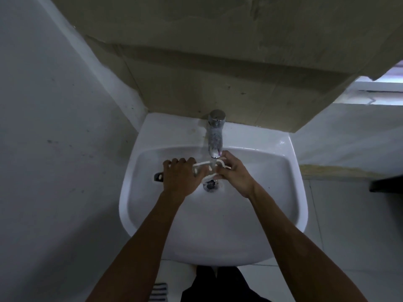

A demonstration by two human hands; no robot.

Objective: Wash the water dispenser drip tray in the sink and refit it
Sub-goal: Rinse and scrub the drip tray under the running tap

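forearms: both reach forward from the bottom of the head view, over the front rim of the sink [298, 192], and meet under the tap.
left hand [182, 178]: lies knuckles-up on the left end of the drip tray; its fingers [174, 160] curl over the far edge and grip it.
right hand [234, 175]: holds the right end; its fingers curl round that end, thumb side toward the tap [215, 136]. just how the tips pinch is too small to tell.
drip tray [204, 164]: a thin white piece held between the two hands above the basin, right below the spout, with water running onto its middle.
key relation: the tray's long axis runs left to right across the basin, one hand on each end, so both are equally near; the stream falls between them, just above the drain [210, 185].
dark object [158, 177]: a small black thing lies in the basin just left of the left hand; what it is i cannot tell.
stage: judged as mid-rinse; refitting is not yet done and no dispenser is in view.
next move: likely turning the tray about its long axis so the other face meets the stream.
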